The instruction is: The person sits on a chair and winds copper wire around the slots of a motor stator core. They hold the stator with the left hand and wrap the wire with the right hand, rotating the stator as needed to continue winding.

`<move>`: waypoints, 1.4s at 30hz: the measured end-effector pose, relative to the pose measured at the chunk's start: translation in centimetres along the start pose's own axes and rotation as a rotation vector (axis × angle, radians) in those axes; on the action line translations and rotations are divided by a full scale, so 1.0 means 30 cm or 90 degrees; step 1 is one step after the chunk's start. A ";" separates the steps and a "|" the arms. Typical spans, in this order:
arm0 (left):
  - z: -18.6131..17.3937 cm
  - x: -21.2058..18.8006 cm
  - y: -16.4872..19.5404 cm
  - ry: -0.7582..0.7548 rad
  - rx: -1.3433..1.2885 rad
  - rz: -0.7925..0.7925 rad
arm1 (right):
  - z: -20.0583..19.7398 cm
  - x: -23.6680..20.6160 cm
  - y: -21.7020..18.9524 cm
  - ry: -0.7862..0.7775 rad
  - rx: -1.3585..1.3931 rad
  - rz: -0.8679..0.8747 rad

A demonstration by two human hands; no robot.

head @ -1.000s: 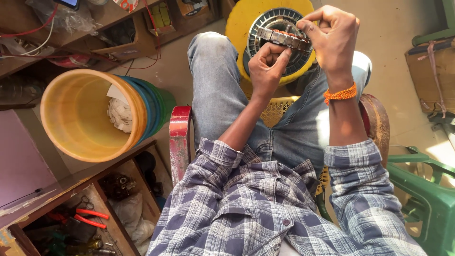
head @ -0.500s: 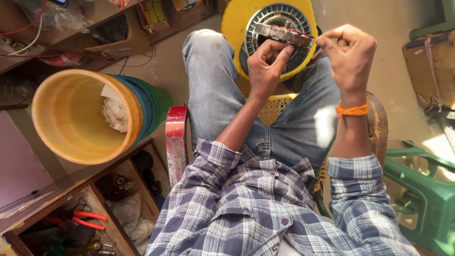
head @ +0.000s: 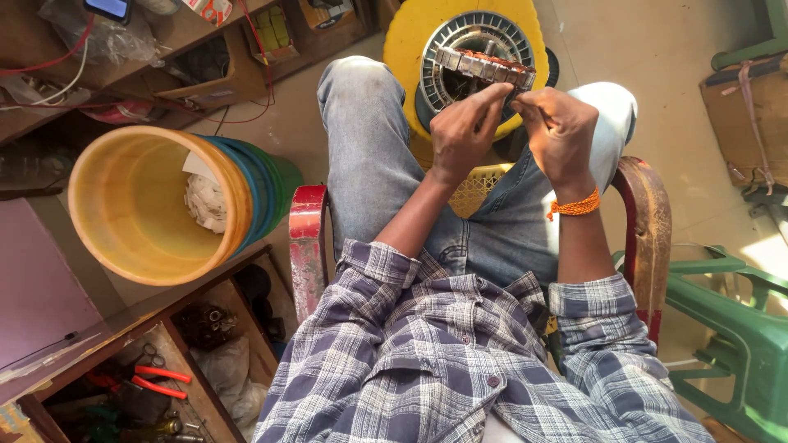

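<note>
A round metal motor stator (head: 480, 66) with copper windings sits over my knees, in front of a yellow disc-shaped part (head: 406, 49) on the floor. My left hand (head: 464, 127) grips the stator's near rim, thumb and fingers pinched on it. My right hand (head: 562, 131), with an orange thread band on the wrist, is closed against the rim just to the right, fingertips pinched at the windings. Both hands nearly touch each other. I sit on a chair with red armrests (head: 308, 238).
A stack of buckets (head: 156, 205), the top one yellow with crumpled paper inside, lies at left. Wooden shelves (head: 164, 74) with wires and boxes run along the upper left. A drawer with red-handled pliers (head: 148, 381) is lower left. A green plastic chair (head: 739, 328) stands right.
My right hand has dropped from above the stator and moved left, close to my left hand. The view has shifted slightly, so the buckets sit further right.
</note>
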State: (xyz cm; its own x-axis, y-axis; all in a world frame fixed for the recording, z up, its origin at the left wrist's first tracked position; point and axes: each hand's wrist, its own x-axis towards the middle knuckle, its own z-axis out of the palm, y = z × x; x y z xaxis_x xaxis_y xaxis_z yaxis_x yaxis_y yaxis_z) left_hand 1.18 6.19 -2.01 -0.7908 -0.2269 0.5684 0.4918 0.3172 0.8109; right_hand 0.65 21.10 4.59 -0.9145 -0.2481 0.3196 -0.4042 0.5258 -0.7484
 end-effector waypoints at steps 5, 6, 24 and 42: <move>0.001 0.001 -0.012 -0.057 0.060 0.018 | -0.015 0.004 0.030 0.019 0.044 0.097; 0.000 0.002 -0.013 -0.057 0.053 0.013 | -0.020 0.005 0.031 0.026 0.059 0.125; 0.015 0.003 -0.016 -0.080 0.042 -0.013 | -0.092 0.035 -0.007 -0.079 0.072 0.108; 0.018 -0.014 -0.028 0.043 -0.153 -0.212 | -0.105 0.069 -0.150 -0.012 -0.126 0.033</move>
State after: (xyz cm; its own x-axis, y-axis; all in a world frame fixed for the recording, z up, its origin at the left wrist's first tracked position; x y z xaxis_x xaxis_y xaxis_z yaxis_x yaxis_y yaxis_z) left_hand 0.90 6.52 -3.01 -0.8990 -0.3436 0.2716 0.2912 -0.0058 0.9566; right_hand 0.52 20.79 10.45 -0.9345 -0.2303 0.2715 -0.3537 0.6872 -0.6346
